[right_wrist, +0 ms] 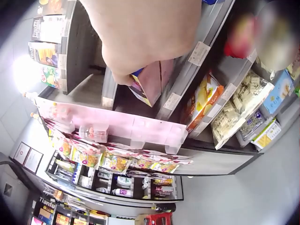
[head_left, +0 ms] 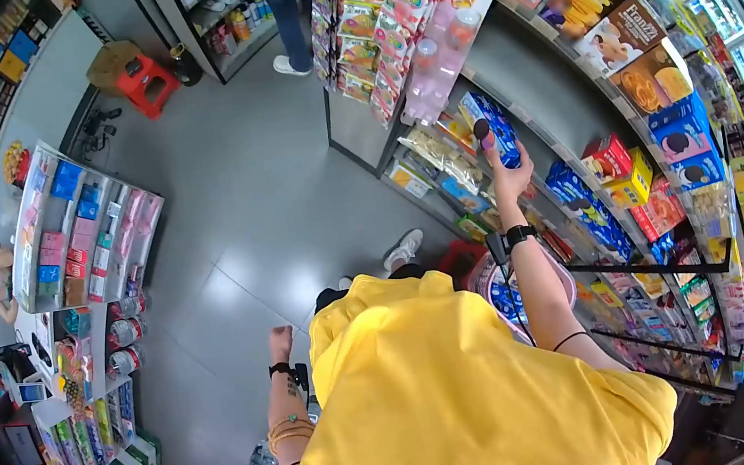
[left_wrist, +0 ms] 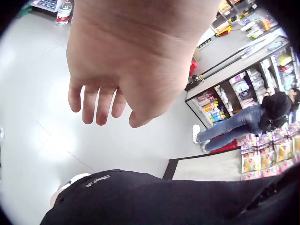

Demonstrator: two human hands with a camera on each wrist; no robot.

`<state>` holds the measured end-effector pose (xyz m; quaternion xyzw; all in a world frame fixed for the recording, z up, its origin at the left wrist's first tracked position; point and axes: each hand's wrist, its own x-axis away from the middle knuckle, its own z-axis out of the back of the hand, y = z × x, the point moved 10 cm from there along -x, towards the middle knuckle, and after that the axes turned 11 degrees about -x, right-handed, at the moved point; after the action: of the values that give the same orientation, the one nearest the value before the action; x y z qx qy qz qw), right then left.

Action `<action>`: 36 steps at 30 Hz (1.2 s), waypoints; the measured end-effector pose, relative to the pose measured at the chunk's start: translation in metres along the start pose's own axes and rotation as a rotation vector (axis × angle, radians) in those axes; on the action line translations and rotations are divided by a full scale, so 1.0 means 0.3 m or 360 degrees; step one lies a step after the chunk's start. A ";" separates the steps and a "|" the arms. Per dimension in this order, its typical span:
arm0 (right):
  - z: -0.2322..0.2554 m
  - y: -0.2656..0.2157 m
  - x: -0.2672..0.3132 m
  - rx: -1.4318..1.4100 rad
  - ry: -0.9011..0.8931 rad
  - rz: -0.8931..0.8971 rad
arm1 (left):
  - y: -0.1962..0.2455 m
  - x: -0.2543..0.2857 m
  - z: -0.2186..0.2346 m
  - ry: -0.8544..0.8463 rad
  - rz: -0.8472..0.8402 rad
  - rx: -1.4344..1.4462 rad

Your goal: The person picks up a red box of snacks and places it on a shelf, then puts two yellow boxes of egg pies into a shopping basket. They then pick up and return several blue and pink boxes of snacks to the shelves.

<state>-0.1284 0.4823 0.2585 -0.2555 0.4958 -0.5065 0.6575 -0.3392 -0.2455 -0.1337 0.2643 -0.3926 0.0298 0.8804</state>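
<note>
On a shelf to the right, my right hand (head_left: 513, 176) grips a blue cookie box (head_left: 502, 140) with a dark round cookie pictured on it. Seen from the right wrist, the hand (right_wrist: 150, 35) covers most of the box (right_wrist: 151, 83), and a pinkish side panel shows below the fingers. The box stands between the shelf's price rails. My left hand (head_left: 281, 343) hangs low by my side, over the grey floor. In the left wrist view the left hand (left_wrist: 126, 61) holds nothing, its fingers pointing down and loosely bent.
Pink hanging packs (head_left: 447, 55) cover the shelf end beyond the right hand. Larger snack boxes (head_left: 625, 35) line the shelf above. A basket (head_left: 509, 294) is by my right side. A person in jeans (left_wrist: 229, 124) stands further off. A counter rack (head_left: 77, 231) is on the left.
</note>
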 end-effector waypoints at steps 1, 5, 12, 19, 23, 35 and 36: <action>-0.014 -0.001 -0.012 0.0031 -0.0019 0.0003 | -0.014 0.025 -0.015 -0.0096 0.0074 -0.0045; -0.080 0.003 -0.079 0.0091 -0.0121 0.0074 | 0.034 0.153 -0.021 -0.0032 0.0285 0.0130; -0.248 0.082 -0.228 0.0081 -0.0388 0.0117 | 0.202 0.137 -0.078 0.0019 0.0254 0.0275; -0.457 0.310 -0.355 0.0185 -0.0920 -0.0047 | 0.434 0.027 -0.107 0.0165 0.0043 0.0174; -0.537 0.455 -0.334 -0.0124 -0.1205 -0.0557 | 0.465 0.010 -0.150 0.0208 0.0040 0.0154; -0.594 0.485 -0.304 -0.0254 -0.1515 -0.0567 | 0.430 0.188 -0.180 0.0052 0.0245 0.0147; -0.582 0.469 -0.296 -0.0291 -0.1516 -0.0632 | 0.464 0.222 -0.158 0.0103 0.0240 0.0158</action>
<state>-0.2289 0.6432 0.1094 -0.6030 0.1259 -0.4037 0.6764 -0.2975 -0.1130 -0.0512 0.2761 -0.3808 0.1238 0.8737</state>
